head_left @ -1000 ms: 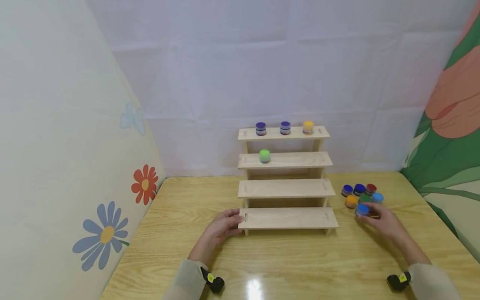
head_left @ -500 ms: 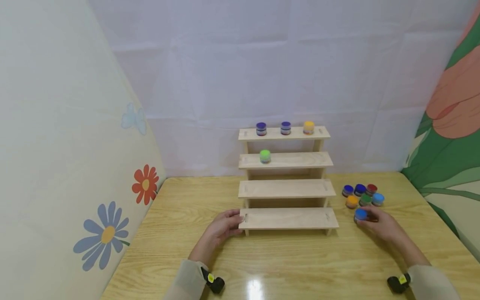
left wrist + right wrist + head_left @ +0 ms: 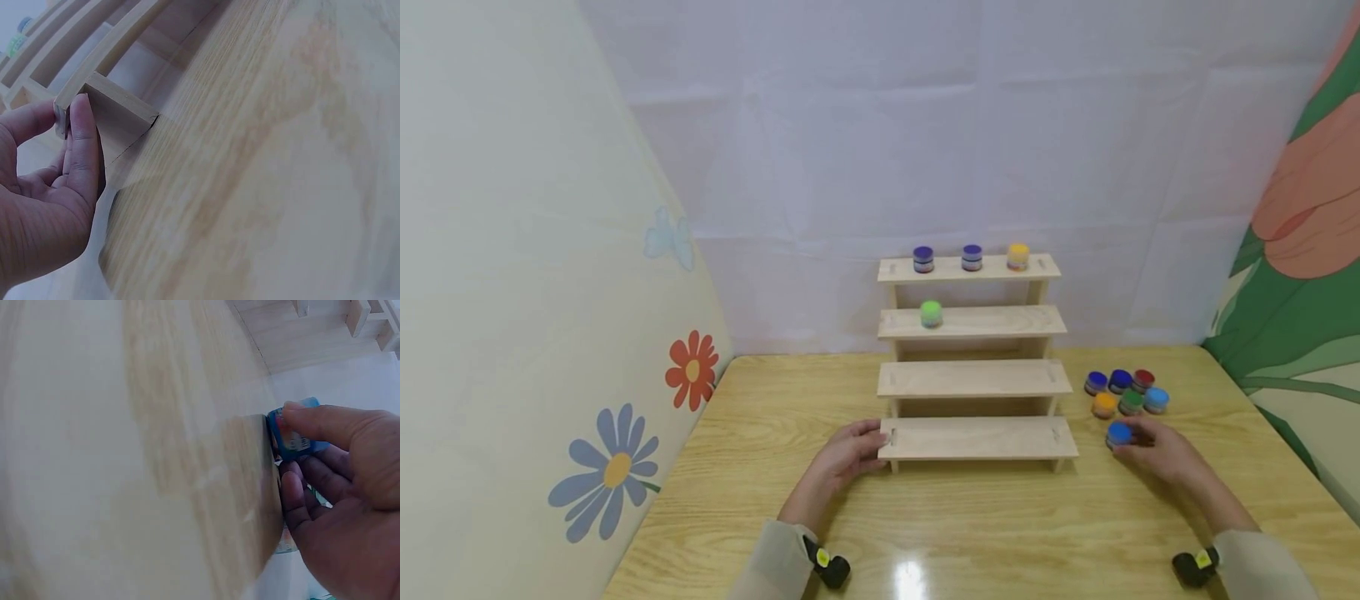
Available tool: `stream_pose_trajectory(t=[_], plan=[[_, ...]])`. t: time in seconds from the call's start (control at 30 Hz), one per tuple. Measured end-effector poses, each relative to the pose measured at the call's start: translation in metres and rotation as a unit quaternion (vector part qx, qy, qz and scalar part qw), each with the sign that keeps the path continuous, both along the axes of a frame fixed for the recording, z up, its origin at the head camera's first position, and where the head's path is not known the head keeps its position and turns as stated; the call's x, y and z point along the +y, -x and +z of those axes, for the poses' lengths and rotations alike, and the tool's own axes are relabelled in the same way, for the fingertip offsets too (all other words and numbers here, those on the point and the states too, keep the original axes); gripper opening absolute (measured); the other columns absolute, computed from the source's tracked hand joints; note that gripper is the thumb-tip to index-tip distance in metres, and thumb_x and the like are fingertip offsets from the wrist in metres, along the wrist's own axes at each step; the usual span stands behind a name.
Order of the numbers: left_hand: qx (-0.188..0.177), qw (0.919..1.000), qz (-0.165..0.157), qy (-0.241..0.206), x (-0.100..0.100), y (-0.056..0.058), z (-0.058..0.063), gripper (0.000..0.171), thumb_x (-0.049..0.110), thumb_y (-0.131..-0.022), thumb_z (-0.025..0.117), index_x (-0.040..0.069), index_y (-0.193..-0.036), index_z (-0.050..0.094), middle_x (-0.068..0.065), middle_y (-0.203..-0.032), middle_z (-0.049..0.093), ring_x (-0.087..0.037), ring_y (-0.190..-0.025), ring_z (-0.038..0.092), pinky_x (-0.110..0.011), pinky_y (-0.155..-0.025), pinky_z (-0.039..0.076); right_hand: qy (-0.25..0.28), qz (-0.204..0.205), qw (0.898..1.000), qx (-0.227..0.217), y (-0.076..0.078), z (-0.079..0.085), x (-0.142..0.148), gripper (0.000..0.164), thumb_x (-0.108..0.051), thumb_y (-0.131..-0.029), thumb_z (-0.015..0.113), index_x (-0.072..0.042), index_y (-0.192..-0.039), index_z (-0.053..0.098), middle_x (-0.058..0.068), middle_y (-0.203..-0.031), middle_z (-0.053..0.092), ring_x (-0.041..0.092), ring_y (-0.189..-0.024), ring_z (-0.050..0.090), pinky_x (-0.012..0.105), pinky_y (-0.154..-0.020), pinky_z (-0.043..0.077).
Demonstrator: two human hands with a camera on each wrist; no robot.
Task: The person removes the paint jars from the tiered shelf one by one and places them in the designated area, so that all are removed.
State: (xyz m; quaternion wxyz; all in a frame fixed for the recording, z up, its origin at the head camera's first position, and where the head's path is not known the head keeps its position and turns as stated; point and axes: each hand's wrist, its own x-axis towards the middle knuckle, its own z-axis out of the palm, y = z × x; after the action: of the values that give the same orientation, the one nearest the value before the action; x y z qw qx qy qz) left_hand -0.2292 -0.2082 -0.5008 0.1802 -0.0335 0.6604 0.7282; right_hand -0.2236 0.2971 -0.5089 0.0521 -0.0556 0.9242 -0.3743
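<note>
right of the rack (image 3: 973, 380), the right hand (image 3: 1163, 450) pinches a blue jar (image 3: 1117, 434), perhaps airborne, best held level while the left hand (image 3: 844, 457) grips the rack's left end.

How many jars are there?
11: three jars on the top shelf, a lime jar on the second shelf, six jars on the table at right, a blue jar in the right hand. The hand may hide others.
</note>
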Motion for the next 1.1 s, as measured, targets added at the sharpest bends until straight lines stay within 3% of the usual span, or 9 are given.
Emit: stream_pose_trajectory(t=[0.1, 0.3, 0.53, 0.77, 1.1], plan=[[0.001, 1.0000, 0.000, 0.000, 0.000, 0.000, 0.000, 0.057, 0.007, -0.099, 0.062, -0.012, -0.147, 0.037, -0.004, -0.108, 0.068, -0.012, -0.090, 0.067, -0.024, -0.071, 0.058, 0.002, 0.002, 1.000, -0.006, 0.000, 0.004, 0.001, 0.057, -0.026, -0.097, 0.070, 0.010, -0.137, 0.051, 0.030, -0.121, 0.062, 0.045, -0.111, 0.059, 0.061, -0.095, 0.047], [0.000, 1.0000, 0.002, 0.000, 0.001, 0.001, -0.002, 0.056, 0.006, -0.098, 0.062, -0.012, -0.146, 0.038, -0.004, -0.106, 0.069, -0.012, -0.088, 0.068, -0.024, -0.070, 0.058, 0.036, 0.011, 0.999, 0.002, -0.003, 0.020, 0.001, 0.055, -0.028, -0.099, 0.067, 0.009, -0.136, 0.052, 0.029, -0.125, 0.060, 0.036, -0.108, 0.060, 0.039, -0.083, 0.054], [-0.005, 0.9999, 0.008, 0.005, 0.001, 0.001, -0.002, 0.056, 0.006, -0.098, 0.062, -0.011, -0.146, 0.039, -0.005, -0.109, 0.068, -0.012, -0.088, 0.067, -0.024, -0.070, 0.058, 0.026, 0.027, 0.997, 0.072, -0.001, 0.054, -0.010, 0.046, -0.025, -0.102, 0.063, 0.005, -0.136, 0.055, 0.024, -0.124, 0.062, 0.031, -0.107, 0.059, 0.030, -0.079, 0.053], [-0.005, 1.0000, 0.006, 0.003, 0.000, 0.001, -0.001, 0.056, 0.006, -0.098, 0.062, -0.011, -0.146, 0.039, -0.005, -0.107, 0.068, -0.012, -0.088, 0.067, -0.023, -0.070, 0.058, 0.034, 0.042, 0.995, 0.085, 0.008, 0.088, -0.032, 0.053, -0.035, -0.103, 0.060, 0.000, -0.142, 0.052, 0.023, -0.130, 0.061, 0.036, -0.114, 0.059, 0.036, -0.084, 0.053], [-0.006, 0.9999, 0.008, 0.009, 0.001, 0.002, -0.003, 0.053, 0.007, -0.098, 0.063, -0.010, -0.144, 0.043, -0.006, -0.107, 0.068, -0.013, -0.089, 0.068, -0.024, -0.071, 0.058, 0.044, 0.073, 0.987, 0.133, 0.025, 0.122, -0.075, 0.042, -0.021, -0.103, 0.061, 0.003, -0.137, 0.055, 0.023, -0.129, 0.062, 0.036, -0.116, 0.058, 0.053, -0.096, 0.050]])
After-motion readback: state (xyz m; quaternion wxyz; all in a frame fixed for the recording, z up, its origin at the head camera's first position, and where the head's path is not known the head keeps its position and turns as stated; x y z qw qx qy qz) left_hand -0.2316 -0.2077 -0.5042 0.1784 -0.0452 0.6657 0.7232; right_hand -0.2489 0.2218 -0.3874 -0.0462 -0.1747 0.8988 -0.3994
